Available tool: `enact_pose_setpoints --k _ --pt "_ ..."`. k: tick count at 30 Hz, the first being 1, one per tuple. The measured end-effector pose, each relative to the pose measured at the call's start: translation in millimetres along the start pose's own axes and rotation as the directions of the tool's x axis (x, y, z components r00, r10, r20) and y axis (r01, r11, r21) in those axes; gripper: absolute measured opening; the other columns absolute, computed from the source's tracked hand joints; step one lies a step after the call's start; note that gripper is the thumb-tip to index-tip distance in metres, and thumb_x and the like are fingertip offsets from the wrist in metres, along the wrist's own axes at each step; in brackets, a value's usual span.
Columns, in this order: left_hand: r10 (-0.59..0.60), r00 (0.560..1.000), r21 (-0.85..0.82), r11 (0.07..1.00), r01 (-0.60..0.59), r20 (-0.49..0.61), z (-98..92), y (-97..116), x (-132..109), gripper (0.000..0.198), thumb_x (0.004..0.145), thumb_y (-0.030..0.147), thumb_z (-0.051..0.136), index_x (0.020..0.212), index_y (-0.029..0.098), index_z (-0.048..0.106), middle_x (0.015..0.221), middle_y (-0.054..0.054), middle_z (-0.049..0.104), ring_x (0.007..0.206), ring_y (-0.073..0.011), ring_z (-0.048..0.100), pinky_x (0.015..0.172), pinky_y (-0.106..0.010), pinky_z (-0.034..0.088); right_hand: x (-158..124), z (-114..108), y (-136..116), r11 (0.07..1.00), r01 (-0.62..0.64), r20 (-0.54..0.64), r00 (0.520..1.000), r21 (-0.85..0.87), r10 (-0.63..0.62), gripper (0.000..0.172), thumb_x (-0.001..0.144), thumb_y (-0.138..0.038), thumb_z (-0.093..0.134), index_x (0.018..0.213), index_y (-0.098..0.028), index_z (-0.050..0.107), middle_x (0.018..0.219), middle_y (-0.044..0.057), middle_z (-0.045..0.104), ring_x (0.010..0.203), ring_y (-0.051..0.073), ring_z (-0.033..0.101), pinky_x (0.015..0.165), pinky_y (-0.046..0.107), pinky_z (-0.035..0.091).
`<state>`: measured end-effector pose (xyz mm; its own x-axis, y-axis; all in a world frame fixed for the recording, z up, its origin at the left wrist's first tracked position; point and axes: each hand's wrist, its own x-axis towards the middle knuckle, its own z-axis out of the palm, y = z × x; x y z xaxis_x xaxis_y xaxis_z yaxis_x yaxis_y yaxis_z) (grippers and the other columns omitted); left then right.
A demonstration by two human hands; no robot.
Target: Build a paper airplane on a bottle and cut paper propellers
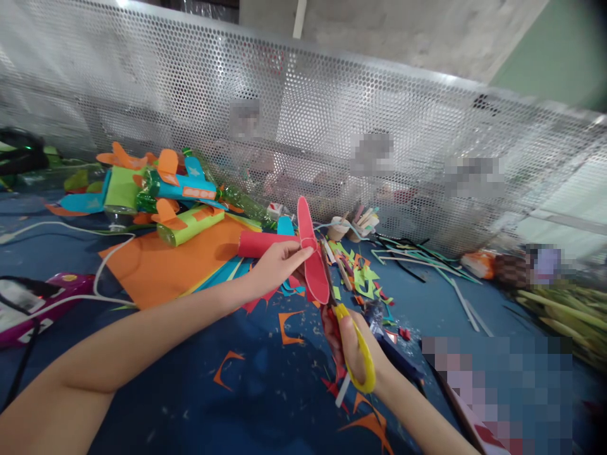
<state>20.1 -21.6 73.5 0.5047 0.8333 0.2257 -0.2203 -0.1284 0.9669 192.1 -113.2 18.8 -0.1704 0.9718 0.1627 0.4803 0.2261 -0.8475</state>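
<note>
Between thumb and fingers, my left hand [279,262] pinches a red paper propeller shape [315,278] with two rounded blades and a round middle. My right hand [353,344] is closed around the yellow handles of a pair of scissors [363,360]. The scissor blades run up along the right edge of the paper shape, close beside its lower blade. Behind my left hand lies a roll of red paper [258,243]. Orange paper offcuts [290,328] and small green scraps [365,278] are strewn around on the blue table [180,398].
Bottle planes wrapped in coloured paper [184,186] stand at the back left, by orange sheets [156,259]. Cups of pens [364,222] stand before a perforated metal screen [313,114]. A white cable [102,265] crosses the left side. Thin strips [427,256] lie at right.
</note>
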Motion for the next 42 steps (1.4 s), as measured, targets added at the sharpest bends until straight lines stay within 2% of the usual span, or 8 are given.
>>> enact_pose_setpoints --k 12,19,25,37,42 --pt "0.004 1.0 0.063 0.998 -0.002 -0.03 -1.6 0 1 0.028 0.084 0.037 0.05 0.066 0.015 0.05 0.062 0.001 0.057 0.055 -0.0102 0.055 0.058 -0.024 0.045 0 -2 -6 0.997 0.021 -0.016 1.0 -0.08 -0.023 0.057 0.08 -0.071 0.017 0.064 -0.021 0.039 0.045 -0.004 0.038 0.037 0.009 0.03 0.033 0.022 0.025" --pt "0.037 0.998 0.155 0.987 -0.028 -0.053 -4.8 -1 2 0.028 0.084 0.039 0.049 0.069 0.015 0.053 0.059 0.001 0.053 0.053 -0.0096 0.05 0.055 -0.023 0.039 1 -4 -11 0.994 0.06 0.009 0.998 -0.089 -0.059 0.053 0.081 -0.067 0.021 0.063 -0.021 0.037 0.046 -0.004 0.036 0.039 0.008 0.029 0.035 0.023 0.024" --pt "0.069 0.995 0.216 0.975 -0.053 -0.066 -4.9 1 1 0.03 0.085 0.038 0.048 0.067 0.015 0.052 0.058 0.003 0.049 0.052 -0.0085 0.044 0.052 -0.022 0.033 2 -6 -11 0.981 0.097 0.003 0.995 -0.168 -0.098 0.052 0.082 -0.066 0.022 0.062 -0.021 0.037 0.051 -0.003 0.037 0.044 0.01 0.031 0.041 0.024 0.027" --pt "0.1 0.993 0.23 0.969 -0.084 -0.059 -5.6 0 1 0.031 0.087 0.04 0.044 0.068 0.016 0.049 0.056 0.003 0.047 0.051 -0.0091 0.043 0.051 -0.023 0.031 2 -5 -11 0.978 0.093 -0.002 0.996 -0.188 -0.095 0.056 0.081 -0.07 0.017 0.061 -0.021 0.035 0.051 -0.002 0.037 0.045 0.01 0.031 0.042 0.026 0.026" --pt "0.086 0.995 0.19 0.979 -0.077 -0.042 -5.8 -1 2 0.031 0.087 0.041 0.044 0.069 0.016 0.049 0.058 0.002 0.049 0.053 -0.01 0.047 0.054 -0.024 0.035 3 -6 -10 0.971 0.102 0.0 0.995 -0.214 -0.104 0.056 0.082 -0.069 0.018 0.061 -0.021 0.036 0.05 -0.002 0.039 0.044 0.01 0.032 0.042 0.025 0.026"
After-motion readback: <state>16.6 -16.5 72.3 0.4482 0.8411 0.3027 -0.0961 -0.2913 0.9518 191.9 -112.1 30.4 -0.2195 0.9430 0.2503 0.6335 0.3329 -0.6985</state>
